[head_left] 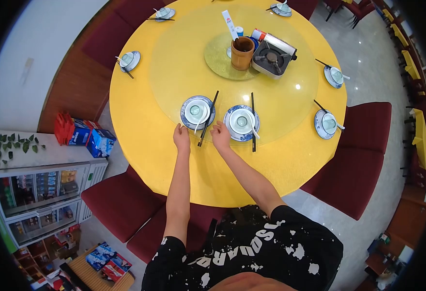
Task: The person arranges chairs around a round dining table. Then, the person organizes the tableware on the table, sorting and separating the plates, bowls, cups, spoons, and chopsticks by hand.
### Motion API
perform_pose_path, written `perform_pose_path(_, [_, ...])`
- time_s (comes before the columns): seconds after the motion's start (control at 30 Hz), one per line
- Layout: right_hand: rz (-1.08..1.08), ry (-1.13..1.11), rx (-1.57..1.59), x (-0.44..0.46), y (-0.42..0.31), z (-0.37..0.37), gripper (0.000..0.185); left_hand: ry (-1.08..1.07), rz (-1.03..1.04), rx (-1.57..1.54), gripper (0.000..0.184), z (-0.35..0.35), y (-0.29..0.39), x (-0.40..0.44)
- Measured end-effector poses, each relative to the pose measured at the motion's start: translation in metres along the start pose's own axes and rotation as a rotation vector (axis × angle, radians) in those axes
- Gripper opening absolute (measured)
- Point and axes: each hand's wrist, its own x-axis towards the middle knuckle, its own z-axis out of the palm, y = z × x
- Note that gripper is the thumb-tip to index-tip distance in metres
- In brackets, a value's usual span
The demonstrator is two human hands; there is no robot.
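Note:
My left hand (181, 137) is at the lower left rim of a blue-and-white plate (184, 119), its fingers slightly bent and a little apart; I cannot tell whether they touch the rim. On that plate stand a pale bowl, a small cup (195, 111) and a white spoon (201, 119). Black chopsticks (209, 116) lie along its right side. Just right of them, my right hand (220, 136) has loosely bent fingers and holds nothing visible. It is close to the left rim of a second plate (244, 137), which bears a bowl, cup and white spoon (256, 131), with chopsticks (253, 116) across its right side.
The round yellow table (140, 140) has a glass turntable holding a brown container (242, 57) and a portable gas stove (272, 59). More settings, such as one plate (325, 134), line the edge. Dark red chairs (363, 140) surround it; a glass-door fridge (41, 191) stands left.

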Motion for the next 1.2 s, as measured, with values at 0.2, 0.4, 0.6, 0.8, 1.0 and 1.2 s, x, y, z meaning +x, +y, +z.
perform_pose_path(0.2, [0.126, -0.125, 0.246, 0.0, -0.001, 0.011, 0.044, 0.044, -0.05, -0.235, 0.043, -0.013, -0.015, -0.084])
perform_pose_path(0.4, [-0.155, -0.064, -0.215, -0.022, 0.01, -0.021, 0.039, 0.186, -0.181, -0.328, 0.039, -0.054, -0.051, -0.243])
perform_pose_path(0.6, [-0.026, -0.114, -0.291, -0.175, 0.02, -0.18, 0.031, 0.03, -0.411, -0.297, 0.03, -0.063, -0.119, -0.36])
perform_pose_path(0.8, [0.285, 0.135, -0.371, -0.333, 0.075, -0.344, 0.026, -0.294, -0.326, -0.121, 0.03, -0.044, -0.154, -0.415])
perform_pose_path(1.0, [0.67, 0.178, -0.277, -0.429, 0.136, -0.47, 0.023, -0.231, -0.128, 0.014, 0.038, -0.024, -0.141, -0.45])
perform_pose_path(1.2, [0.611, 0.16, -0.53, -0.482, 0.277, -0.629, 0.021, -0.137, 0.259, 0.471, 0.041, 0.015, -0.155, -0.52])
